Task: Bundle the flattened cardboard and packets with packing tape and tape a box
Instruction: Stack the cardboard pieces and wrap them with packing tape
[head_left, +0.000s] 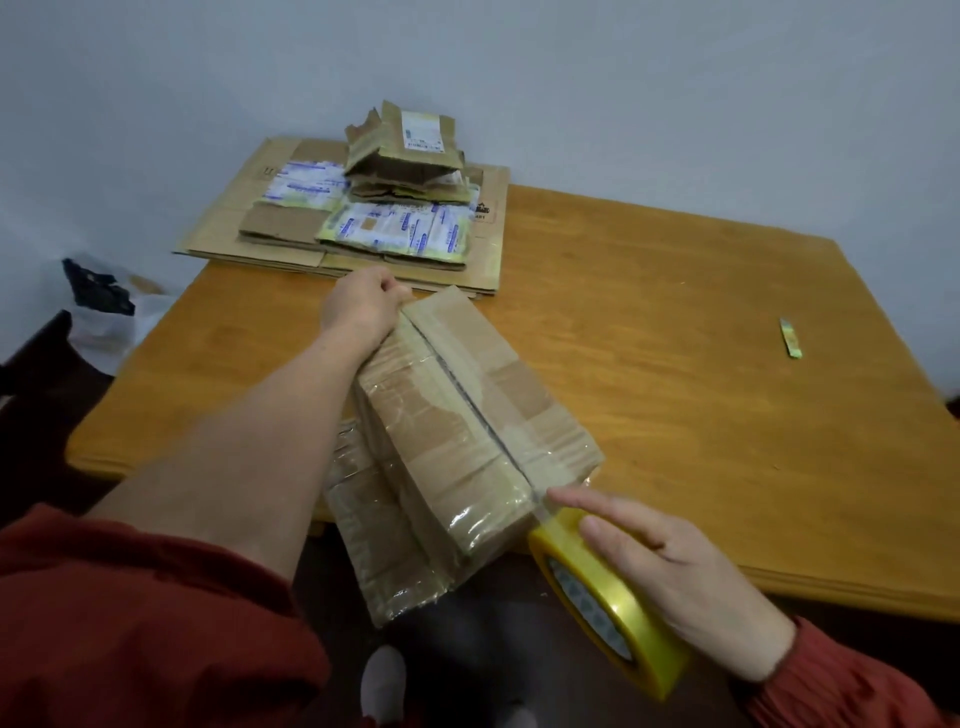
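Note:
A brown cardboard box (457, 431) lies on the near edge of the wooden table (701, 374), partly overhanging it, with clear tape along its centre seam. My left hand (363, 306) grips the box's far end, fingers curled over the edge. My right hand (670, 566) holds a yellow roll of packing tape (608, 597) at the box's near corner, index finger stretched along the tape strip that runs onto the seam. Flattened cardboard (291, 239) with printed packets (400, 228) and torn cardboard pieces (405, 150) on top lies at the table's far left.
A small green-and-yellow strip (790, 338) lies on the table at the right. A white plastic bag with something dark in it (104, 301) sits on the floor at the left, beside a dark chair edge (31, 358). A pale wall stands behind the table.

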